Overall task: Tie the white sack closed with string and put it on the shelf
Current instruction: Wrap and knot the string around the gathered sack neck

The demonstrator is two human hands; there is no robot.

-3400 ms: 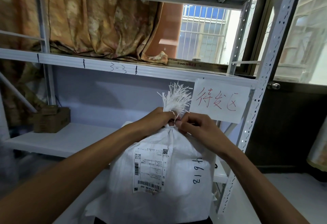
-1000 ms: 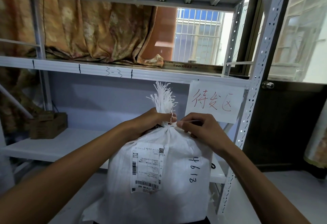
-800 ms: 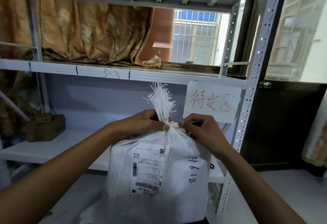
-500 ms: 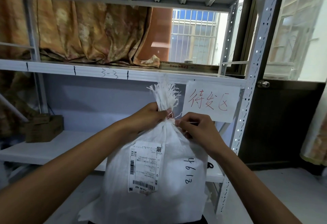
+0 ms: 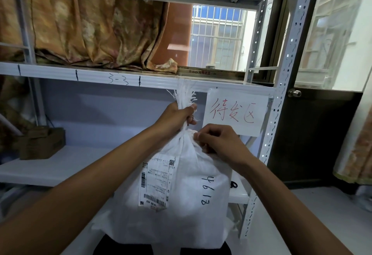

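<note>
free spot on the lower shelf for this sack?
The lower shelf is bare between the cardboard box at its left end and the white sack. The right end, under the paper sign by the upright post, is crowded: both hands work the sack's neck there.

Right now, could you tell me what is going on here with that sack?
A person is closing a white sack in front of a metal shelf. The left hand grips the gathered, frayed neck and holds it upright. The right hand pinches at the cinched spot just below, where the string would go, though the string itself is too thin to make out. The sack is not on the shelf yet.
</note>
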